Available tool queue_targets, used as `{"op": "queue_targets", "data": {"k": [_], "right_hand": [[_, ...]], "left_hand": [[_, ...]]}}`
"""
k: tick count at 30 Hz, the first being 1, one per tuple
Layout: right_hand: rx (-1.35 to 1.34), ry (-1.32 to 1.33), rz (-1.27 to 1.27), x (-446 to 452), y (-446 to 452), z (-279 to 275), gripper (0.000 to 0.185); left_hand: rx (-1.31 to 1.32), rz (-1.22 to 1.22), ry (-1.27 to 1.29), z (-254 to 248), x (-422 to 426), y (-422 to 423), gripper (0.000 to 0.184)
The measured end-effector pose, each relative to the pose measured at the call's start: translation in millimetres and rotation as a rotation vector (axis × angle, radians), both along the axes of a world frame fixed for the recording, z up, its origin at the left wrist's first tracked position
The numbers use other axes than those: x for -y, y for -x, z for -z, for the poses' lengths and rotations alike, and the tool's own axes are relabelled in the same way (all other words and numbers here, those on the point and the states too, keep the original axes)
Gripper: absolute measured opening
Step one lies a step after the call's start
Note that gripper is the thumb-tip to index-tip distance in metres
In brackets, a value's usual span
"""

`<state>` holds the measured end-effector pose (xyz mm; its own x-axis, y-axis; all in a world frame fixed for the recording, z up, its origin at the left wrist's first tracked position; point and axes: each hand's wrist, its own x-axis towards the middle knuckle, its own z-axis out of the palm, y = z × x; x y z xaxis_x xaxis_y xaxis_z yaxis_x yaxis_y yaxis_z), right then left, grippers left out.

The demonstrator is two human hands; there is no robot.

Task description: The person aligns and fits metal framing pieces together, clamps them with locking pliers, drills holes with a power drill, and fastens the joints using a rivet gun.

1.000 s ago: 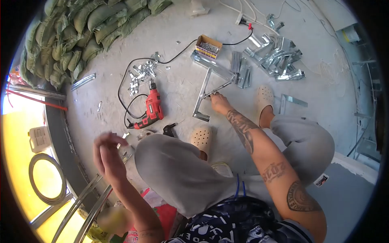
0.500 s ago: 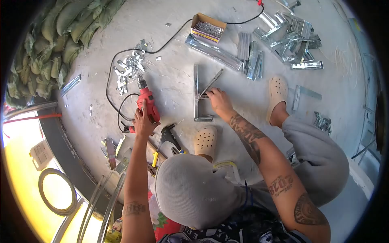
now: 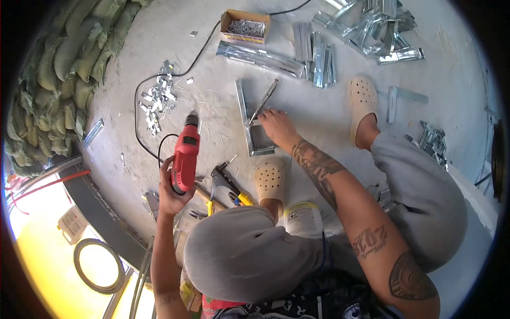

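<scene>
My left hand (image 3: 171, 187) is wrapped around the grip of a red power drill (image 3: 186, 159), held up off the floor with its dark chuck pointing away from me. On the floor in front of me lies a frame of galvanized metal channel (image 3: 243, 106), a long strip with shorter pieces coming off its side. The fingers of my right hand (image 3: 277, 125) are closed on the short middle piece of that frame. A thin metal strip or rod (image 3: 265, 100) slants up from this joint; its exact kind is unclear. My right fingertips are partly hidden.
A box of nails or rivets (image 3: 244, 27), cut metal channels (image 3: 260, 58) and a metal heap (image 3: 380, 32) lie beyond. Small clips (image 3: 156, 101) are piled left, beside the drill's black cord (image 3: 137, 114). A yellow-handled hand tool (image 3: 231, 183) lies near my foot. Stacked sacks (image 3: 64, 64) stand at left.
My left hand has lifted the drill off the floor and now grips it nearer its rear. My right hand stays at the metal frame, which has tilted slightly in view.
</scene>
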<state>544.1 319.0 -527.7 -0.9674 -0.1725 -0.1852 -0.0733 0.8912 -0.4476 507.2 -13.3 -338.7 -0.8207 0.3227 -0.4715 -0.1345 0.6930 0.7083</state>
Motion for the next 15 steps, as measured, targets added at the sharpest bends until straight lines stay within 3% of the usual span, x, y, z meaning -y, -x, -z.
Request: {"op": "queue_targets", "data": {"k": [4, 6, 15], "right_hand": [[-0.039, -0.092, -0.016, 3, -1, -4, 0.016], [-0.061, -0.108, -0.017, 4, -3, -1, 0.016], [-0.14, -0.122, 0.006, 5, -5, 9, 0.013]], "left_hand": [[0.127, -0.095, -0.242, -29, -28, -4, 0.087], [0.349, -0.152, -0.154, -54, -54, 2, 0.084], [0.317, -0.18, -0.272, -42, -69, -9, 0.082]]}}
